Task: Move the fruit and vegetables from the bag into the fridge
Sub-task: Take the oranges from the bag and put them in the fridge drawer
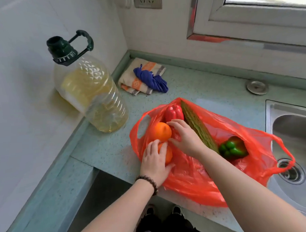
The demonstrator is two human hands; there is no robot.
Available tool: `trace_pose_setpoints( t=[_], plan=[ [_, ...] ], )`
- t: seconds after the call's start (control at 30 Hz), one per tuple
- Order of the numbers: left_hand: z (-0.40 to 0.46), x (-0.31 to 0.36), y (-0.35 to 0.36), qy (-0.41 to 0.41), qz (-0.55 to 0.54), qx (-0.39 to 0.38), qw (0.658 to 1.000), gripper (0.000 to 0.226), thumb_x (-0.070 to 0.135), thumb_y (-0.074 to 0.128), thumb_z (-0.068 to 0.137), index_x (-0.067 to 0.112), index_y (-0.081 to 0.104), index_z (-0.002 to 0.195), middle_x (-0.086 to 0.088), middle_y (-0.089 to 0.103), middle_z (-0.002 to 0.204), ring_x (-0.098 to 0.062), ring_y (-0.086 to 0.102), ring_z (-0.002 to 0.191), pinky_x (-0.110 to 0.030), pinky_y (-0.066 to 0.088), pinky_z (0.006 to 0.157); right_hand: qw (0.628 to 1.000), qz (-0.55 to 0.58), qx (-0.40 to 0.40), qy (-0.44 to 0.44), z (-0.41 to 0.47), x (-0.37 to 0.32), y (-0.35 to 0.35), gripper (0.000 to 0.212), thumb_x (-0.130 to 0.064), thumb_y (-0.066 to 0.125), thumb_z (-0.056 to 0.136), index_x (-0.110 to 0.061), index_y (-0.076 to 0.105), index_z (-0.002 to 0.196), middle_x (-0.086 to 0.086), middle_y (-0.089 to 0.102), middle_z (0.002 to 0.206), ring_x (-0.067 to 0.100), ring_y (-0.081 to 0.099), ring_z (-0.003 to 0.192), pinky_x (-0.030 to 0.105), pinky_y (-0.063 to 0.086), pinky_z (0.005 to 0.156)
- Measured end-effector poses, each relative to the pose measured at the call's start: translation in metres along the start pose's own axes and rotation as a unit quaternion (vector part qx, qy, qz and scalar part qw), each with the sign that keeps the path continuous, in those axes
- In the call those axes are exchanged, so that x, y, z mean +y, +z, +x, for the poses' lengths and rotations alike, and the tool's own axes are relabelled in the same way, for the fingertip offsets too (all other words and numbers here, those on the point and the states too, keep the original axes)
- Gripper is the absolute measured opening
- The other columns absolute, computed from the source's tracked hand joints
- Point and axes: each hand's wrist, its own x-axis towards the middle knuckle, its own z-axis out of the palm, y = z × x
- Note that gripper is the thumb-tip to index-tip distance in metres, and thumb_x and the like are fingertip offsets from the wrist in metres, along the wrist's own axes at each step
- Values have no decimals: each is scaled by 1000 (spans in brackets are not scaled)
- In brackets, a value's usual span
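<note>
Red plastic bag (195, 180) lying open on the speckled surface (104, 149) beside the sink (293, 127). Inside: two oranges, a red pepper (173, 112), a green pepper (232, 148) and a long bitter gourd (198, 126), long axis running from far-left to near-right. Left hand (156, 162), fingers curled round the nearer orange (167, 153); right hand (183, 136), fingers spread against the farther orange (160, 131). Oil bottle (91, 90) and cloths (143, 77) behind.

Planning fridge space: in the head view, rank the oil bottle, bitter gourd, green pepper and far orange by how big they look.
1. oil bottle
2. bitter gourd
3. green pepper and far orange: these look alike in size, both partly hidden, so I leave them unranked.
</note>
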Motion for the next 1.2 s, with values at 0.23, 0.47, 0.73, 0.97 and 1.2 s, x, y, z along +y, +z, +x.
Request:
trace_pose_setpoints(
  t=[0.23,0.47,0.73,0.97,1.2],
  plan=[
    [4,-34,3,-15,-74,-46,996,92,53,68,74,29,14,145,0,26,146,-18,28,136,-33,22,115,999,-7,-25,22,21,-11,21,65,-21,66,77,-28,41,137,3,38,142,20,40,130,35,42,101],
    [9,-44,-3,-28,-184,-42,982,92,54,73,68,28,23,141,2,37,139,-18,40,129,-33,34,109,999,12,-17,48,29,-19,29,66,-27,69,78,-31,40,137,1,41,138,18,47,122,26,39,96],
    [11,-46,-21,9,-285,-27,958,91,55,77,64,33,28,137,5,38,135,-18,47,121,-35,42,101,988,38,115,94,8,-30,12,61,-27,71,76,-31,46,131,-3,47,127,9,49,105,14,39,82],
    [25,-25,-41,106,-293,2,950,88,56,76,64,29,33,136,5,39,131,-11,45,117,-23,37,99,949,41,260,171,-53,-39,-20,60,-24,72,75,-33,46,129,-8,44,121,7,46,103,15,39,80],
    [18,38,-39,229,-316,-41,920,91,60,77,58,26,39,133,4,41,120,-9,45,107,-20,37,96,874,22,406,267,-161,-40,-39,63,-30,73,69,-26,49,127,-2,48,117,14,49,107,31,44,92]
  ],
)
